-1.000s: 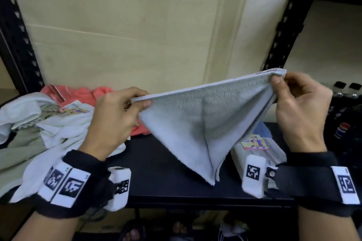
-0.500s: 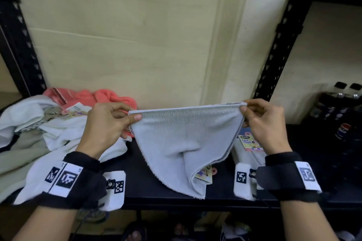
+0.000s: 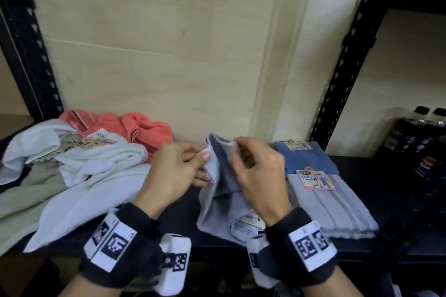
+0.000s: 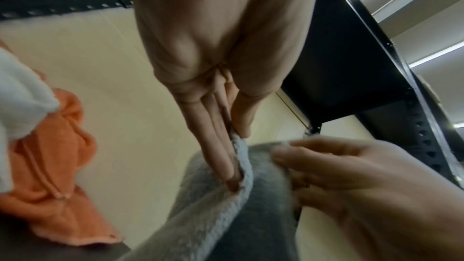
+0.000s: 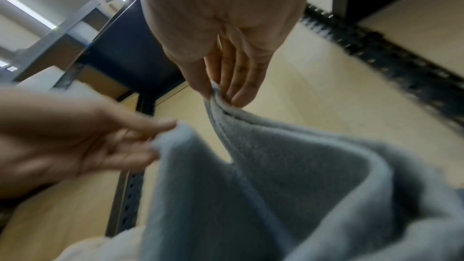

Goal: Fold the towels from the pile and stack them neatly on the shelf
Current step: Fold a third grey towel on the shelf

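grey towel [image 3: 217, 202] is held up between both hands above the front of the black shelf [image 3: 183, 202], its two top corners brought close together so that the cloth hangs doubled. its lower edge rests on or just above the shelf; which of the two cannot be told, since the right wrist band covers that part. a paper tag on the towel is half hidden behind the same wrist. the left hand [image 3: 173, 173] pinches one corner between the thumb and the straight fingers [image 4: 220, 158], as is shown plainly in the left wrist view. the right hand [image 3: 258, 176] pinches the other corner between thumb and fingertips [image 5: 241, 94]; in the head view this hand is blurred. just beside the held towel, to the right, a folded grey towel [image 3: 337, 210] with a face-towel tag lies flat on the shelf, with a folded blue towel [image 3: 306, 159] behind it. on the left an unfolded pile [image 3: 72, 171] of white and pale green cloth is spread, cut off by the picture edge, with a coral towel [image 3: 142, 130] against the wooden back panel [image 3: 156, 55]. dark bottles [image 3: 424, 142] stand at far right, hard to make out.
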